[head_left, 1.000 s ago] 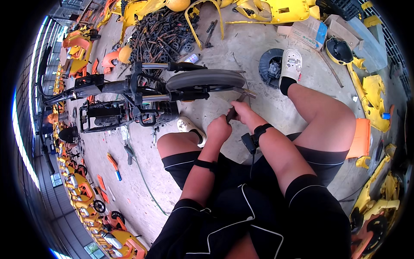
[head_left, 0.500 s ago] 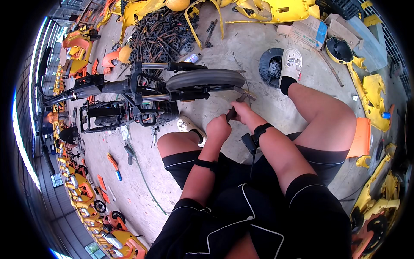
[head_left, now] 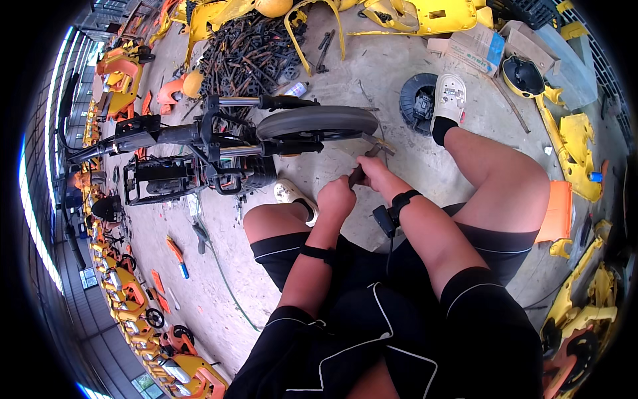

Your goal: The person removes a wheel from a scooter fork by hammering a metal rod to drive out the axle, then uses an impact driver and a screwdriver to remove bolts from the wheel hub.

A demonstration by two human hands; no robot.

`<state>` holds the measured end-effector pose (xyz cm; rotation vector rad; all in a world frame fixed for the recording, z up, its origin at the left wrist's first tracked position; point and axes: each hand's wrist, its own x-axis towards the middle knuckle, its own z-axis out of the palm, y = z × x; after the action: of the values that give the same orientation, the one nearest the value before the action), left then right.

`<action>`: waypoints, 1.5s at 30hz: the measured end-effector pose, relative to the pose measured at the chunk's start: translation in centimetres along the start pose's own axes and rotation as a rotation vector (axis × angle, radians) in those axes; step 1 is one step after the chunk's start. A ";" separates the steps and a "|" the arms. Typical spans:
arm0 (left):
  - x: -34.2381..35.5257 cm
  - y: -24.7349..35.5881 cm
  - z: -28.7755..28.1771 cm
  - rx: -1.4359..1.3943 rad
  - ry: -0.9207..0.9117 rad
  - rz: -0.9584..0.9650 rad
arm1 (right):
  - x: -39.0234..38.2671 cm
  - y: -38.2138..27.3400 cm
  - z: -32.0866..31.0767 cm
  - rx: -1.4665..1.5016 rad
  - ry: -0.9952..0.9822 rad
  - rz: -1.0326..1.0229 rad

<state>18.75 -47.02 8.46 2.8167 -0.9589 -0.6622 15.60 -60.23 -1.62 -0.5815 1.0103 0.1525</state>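
Note:
Both hands are closed around a hammer in front of my body. My left hand grips the lower end of its handle, and my right hand holds it farther up, near the head. The metal hammer head points away from me, close to the black front wheel of a stripped scooter frame. Whether the head touches the wheel I cannot tell. The frame, with its fork legs on both sides of the wheel, stretches out to the left.
A heap of dark metal parts lies beyond the wheel. Near my shoe sits a black round base with a small device. Yellow body panels and cardboard boxes stand to the right; a green hose crosses the floor at left.

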 end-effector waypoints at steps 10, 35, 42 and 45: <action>-0.1 0.2 -0.2 0.003 0.002 0.002 | 0.1 0.1 0.0 0.024 0.013 0.001; 0.0 0.0 0.1 -0.013 0.002 0.005 | 0.6 0.2 0.0 0.001 0.009 -0.021; 0.0 0.2 0.1 -0.022 0.010 0.001 | 0.5 0.2 0.1 0.011 0.012 -0.028; 0.0 0.2 0.0 -0.023 0.012 0.002 | 0.3 0.1 0.1 0.011 0.015 -0.029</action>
<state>18.60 -47.16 8.52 2.7957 -0.9463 -0.6515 15.78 -60.14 -1.87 -0.5879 1.0165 0.1172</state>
